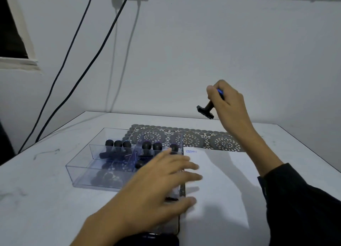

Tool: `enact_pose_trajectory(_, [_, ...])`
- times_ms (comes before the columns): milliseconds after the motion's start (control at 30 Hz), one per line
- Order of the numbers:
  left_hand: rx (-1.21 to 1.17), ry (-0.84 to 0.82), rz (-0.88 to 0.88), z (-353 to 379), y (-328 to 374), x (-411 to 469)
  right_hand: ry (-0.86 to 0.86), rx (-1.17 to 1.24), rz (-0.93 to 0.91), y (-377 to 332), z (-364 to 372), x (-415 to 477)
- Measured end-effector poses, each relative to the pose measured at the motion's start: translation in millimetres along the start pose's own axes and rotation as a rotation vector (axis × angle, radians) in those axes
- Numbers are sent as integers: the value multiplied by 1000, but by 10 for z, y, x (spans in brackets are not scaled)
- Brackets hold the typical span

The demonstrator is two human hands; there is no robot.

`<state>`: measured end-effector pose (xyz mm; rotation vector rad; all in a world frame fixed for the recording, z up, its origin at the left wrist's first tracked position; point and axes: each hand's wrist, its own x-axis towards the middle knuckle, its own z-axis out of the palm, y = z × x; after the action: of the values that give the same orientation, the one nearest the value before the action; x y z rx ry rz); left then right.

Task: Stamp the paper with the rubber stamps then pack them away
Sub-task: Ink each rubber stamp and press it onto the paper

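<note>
The right hand [228, 105] is up in the air above the far edge of the tabletop [46, 199], its fingers [212, 93] clenched round the handle of a rubber stamp [206, 111]. The stamp is black, with a slim stem and a flat rectangular base. It is tilted, with the base pointing down and to the left, well clear of everything below it.

The left hand [158, 184] is low and a little blurred. Its fingers are straight and spread, holding nothing, and the tips lie over the left edge of the paper [225, 186]. I cannot tell whether they press on it.

The paper is a plain white sheet lying flat, with one small blue print [191, 151] near its far left corner. Just beside it on the left sits a clear plastic tray [81, 165], shallow and square-cornered, split by thin see-through walls. The other stamps [146, 145] stand in it in a row, with round black knobs on top. Tray and paper both overlap a dark mat [195, 139] of lace-like cut-out circles. The tabletop is smooth and white, with faint scuffs.

A dark sleeve [304, 199] covers the right forearm.
</note>
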<state>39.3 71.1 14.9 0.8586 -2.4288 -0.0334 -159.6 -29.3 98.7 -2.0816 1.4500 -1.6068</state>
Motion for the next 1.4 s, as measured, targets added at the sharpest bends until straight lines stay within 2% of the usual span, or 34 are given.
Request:
enact_pose_trajectory(67, [-135,125,-109,-165,-19,-263,-30,63,13,-150,-67,-122])
enact_pose_trajectory(167, [-152,286,-285,-285,-130,-757,-140,118,-6,-374,-126,-426])
enact_pose_trajectory(233, [-132,262,-434,-261,-243,-1068,-275,148,-31,-478,-123,-673])
enact_pose_trajectory(333, [-138,112,-592,-132,-355,-1377,-566,240,-36,-590,-77,-1007])
enact_pose_trajectory(400, [-150,41,-631,-89,-367,-1431,-746,289,5,-619,-19,-1177])
enact_pose_trajectory(500, [-168,42,-678,-89,-342,-1451,-899,303,69,-626,76,-1375])
enact_pose_trajectory(633, [-140,20,-664,-72,-322,-1468,-967,249,53,-641,118,-1498])
enact_pose_trajectory(867, [-135,26,-645,-62,-337,-1477,-1108,123,-143,-748,141,-1619])
enact_pose_trajectory(1033, [-127,38,-647,-52,-335,-1485,-1052,84,-133,-733,182,-1722])
enact_pose_trajectory(1300, [-138,21,-656,-42,-365,-1494,-605,-271,-450,-699,412,-2073])
enact_pose_trajectory(1400, [-139,10,-664,-36,-358,-1502,-482,-319,-481,-640,477,-2131])
